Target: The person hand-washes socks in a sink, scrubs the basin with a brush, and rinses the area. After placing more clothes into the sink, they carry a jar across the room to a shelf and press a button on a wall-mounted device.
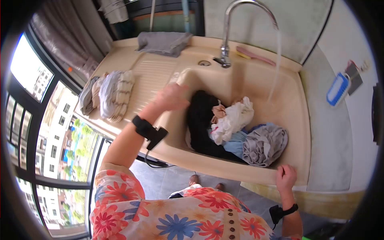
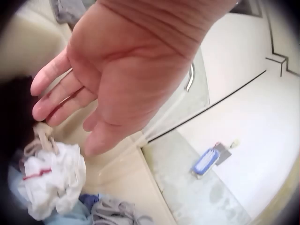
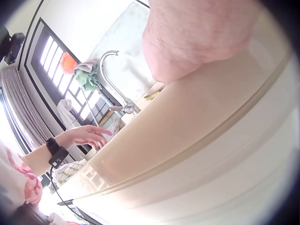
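In the head view the left hand is held above the inner left edge of the sink, touching nothing; the left wrist view shows its fingers relaxed and slightly bent. The right hand rests on the sink's front rim near the right corner, fingers folded over. Inside the basin lie a black garment, a white one, a light blue one and a grey bundle. Water runs from the faucet into the basin.
Folded clothes lie on the ribbed drainboard at the left. A grey cloth is on the back edge. A pink-handled brush lies behind the basin, and a blue brush hangs on the right wall.
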Tool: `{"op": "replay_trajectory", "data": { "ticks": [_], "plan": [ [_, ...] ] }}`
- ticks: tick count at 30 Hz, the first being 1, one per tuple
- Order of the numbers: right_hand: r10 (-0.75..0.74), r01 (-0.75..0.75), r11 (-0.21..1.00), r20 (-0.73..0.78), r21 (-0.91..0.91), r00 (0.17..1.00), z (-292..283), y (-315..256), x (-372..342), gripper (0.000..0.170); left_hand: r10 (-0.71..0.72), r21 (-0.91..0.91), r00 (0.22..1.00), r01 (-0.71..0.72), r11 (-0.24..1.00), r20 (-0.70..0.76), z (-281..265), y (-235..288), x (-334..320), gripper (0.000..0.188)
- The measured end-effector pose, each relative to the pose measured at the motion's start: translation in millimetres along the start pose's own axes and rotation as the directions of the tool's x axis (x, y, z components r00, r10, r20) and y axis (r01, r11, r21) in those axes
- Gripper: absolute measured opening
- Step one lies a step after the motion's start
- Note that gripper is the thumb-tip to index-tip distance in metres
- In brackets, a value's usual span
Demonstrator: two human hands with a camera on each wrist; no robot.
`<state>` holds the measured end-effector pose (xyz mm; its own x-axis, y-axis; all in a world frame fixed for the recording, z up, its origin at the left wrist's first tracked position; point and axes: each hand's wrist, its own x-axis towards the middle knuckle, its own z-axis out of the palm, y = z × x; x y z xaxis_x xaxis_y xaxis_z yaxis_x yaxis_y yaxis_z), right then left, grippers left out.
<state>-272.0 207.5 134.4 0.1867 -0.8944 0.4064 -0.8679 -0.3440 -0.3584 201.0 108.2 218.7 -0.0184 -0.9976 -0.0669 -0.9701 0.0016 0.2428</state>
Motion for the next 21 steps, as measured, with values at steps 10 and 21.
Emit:
{"op": "replay_trajectory", "data": {
  "ticks": [10,21],
  "plan": [
    [0.079,-0.078,0.997,0.033,-0.029,0.996,2.9,-0.7,1.1,0.007,-0.757,0.058,0.548,0.821,0.567,-0.356,-28.3,-168.4,-83.0,0.098],
    [0.136,-0.133,0.990,0.061,-0.054,0.989,1.7,-0.9,-0.3,0.008,-0.726,-0.764,0.595,0.271,0.585,-0.345,-53.3,-153.8,-91.2,0.062]
  ]
}}
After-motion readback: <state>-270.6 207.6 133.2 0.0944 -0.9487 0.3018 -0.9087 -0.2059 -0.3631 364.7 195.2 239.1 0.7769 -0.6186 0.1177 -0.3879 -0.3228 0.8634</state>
